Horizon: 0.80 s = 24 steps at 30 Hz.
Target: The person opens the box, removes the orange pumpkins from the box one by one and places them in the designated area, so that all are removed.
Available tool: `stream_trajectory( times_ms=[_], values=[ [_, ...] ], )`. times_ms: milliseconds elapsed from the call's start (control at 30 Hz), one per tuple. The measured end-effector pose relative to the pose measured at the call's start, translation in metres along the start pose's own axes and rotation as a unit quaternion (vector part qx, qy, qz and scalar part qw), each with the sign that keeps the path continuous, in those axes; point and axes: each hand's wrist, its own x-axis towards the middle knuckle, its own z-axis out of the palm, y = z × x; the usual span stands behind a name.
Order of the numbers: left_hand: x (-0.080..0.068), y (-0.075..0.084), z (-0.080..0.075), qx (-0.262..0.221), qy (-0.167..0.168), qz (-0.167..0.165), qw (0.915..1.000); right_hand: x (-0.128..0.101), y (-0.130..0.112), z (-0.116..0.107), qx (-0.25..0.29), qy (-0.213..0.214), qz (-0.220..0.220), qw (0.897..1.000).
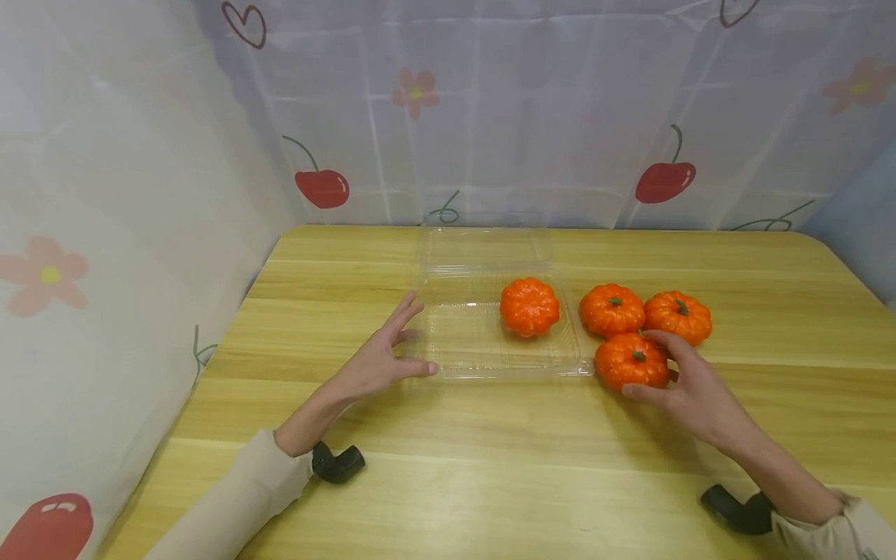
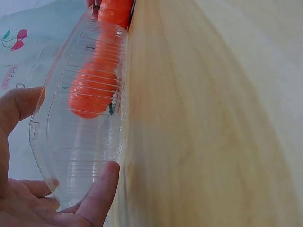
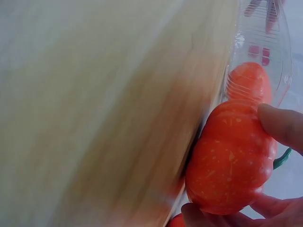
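Note:
A clear plastic clamshell container (image 1: 462, 342) lies on the table with its lid folded back. Inside it, on the right, sits an orange toy pumpkin (image 1: 530, 308), its stem hidden. My left hand (image 1: 378, 358) is at the container's left side, fingers spread, the thumb near the front corner; in the left wrist view the thumb touches the rim. My right hand (image 1: 700, 393) grips another pumpkin (image 1: 630, 362) beside the container's front right corner, thumb in front and fingers round the right side. This pumpkin (image 3: 232, 161) has its green stem towards the hand's thumb side.
Just behind the gripped pumpkin are two more pumpkins, one on the left (image 1: 611, 309) and one on the right (image 1: 677, 317). A printed curtain (image 1: 490, 117) hangs behind the wooden table (image 1: 490, 482). Black curved pieces (image 1: 339, 463) show at both wrists.

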Motion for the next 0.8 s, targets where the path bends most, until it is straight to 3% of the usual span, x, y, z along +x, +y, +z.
stream_trajectory(
  times_ms=[267,433,633,800],
  values=[
    [0.0,0.0,0.0,0.002,-0.001,-0.001,1.0,0.001,0.002,-0.001,0.012,-0.017,-0.007,1.0],
    [0.0,0.0,0.0,0.003,-0.003,-0.002,1.0,-0.001,-0.006,-0.006,0.033,0.002,-0.041,0.999],
    [0.0,0.0,-0.001,0.01,0.0,0.003,0.9999,0.003,-0.035,-0.016,0.044,0.008,-0.045,0.998],
    [-0.001,0.001,0.0,0.014,-0.002,0.003,0.9999,0.017,-0.064,-0.011,0.069,-0.008,-0.041,0.997]
  ],
)
